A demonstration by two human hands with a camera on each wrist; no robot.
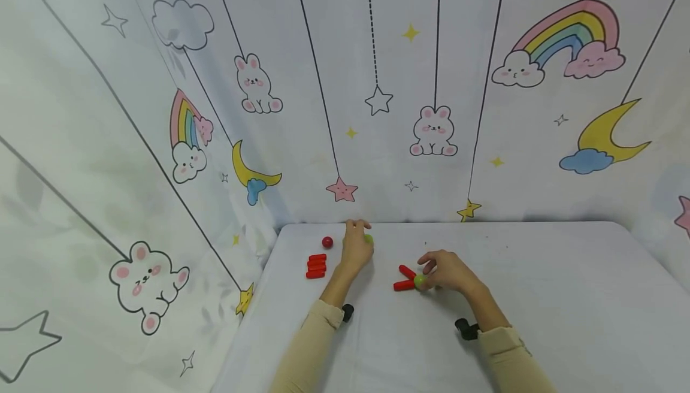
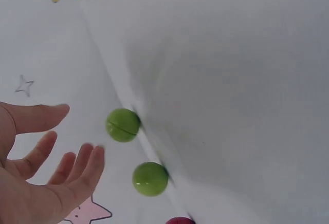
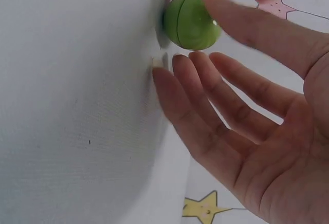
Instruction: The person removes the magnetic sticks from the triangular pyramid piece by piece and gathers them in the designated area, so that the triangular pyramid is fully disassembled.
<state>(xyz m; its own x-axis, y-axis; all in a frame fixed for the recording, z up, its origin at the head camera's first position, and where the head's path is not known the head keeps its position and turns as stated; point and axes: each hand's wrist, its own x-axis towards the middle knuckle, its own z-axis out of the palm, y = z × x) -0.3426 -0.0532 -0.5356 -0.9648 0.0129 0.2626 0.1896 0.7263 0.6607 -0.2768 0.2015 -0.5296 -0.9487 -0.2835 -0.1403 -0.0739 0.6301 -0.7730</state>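
Note:
My left hand [image 1: 357, 249] reaches over the back of the table, fingers loosely spread and holding nothing. In the left wrist view, two green balls [image 2: 123, 125] lie just beyond its fingertips. One of these, a green ball [image 1: 369, 239], shows partly behind the hand in the head view. My right hand [image 1: 448, 270] is at another green ball [image 3: 191, 21], which has a seam around it. Its thumb overlaps that ball in the right wrist view, and the other fingers are spread loosely beside it. Two red sticks [image 1: 404, 286] fan out leftward from this ball.
A dark red ball [image 1: 327, 242] lies at the back left of the white table [image 1: 560, 297]. Several red sticks [image 1: 316, 265] sit side by side in front of it. A printed curtain [image 1: 323, 81] hangs behind the table and along its left side.

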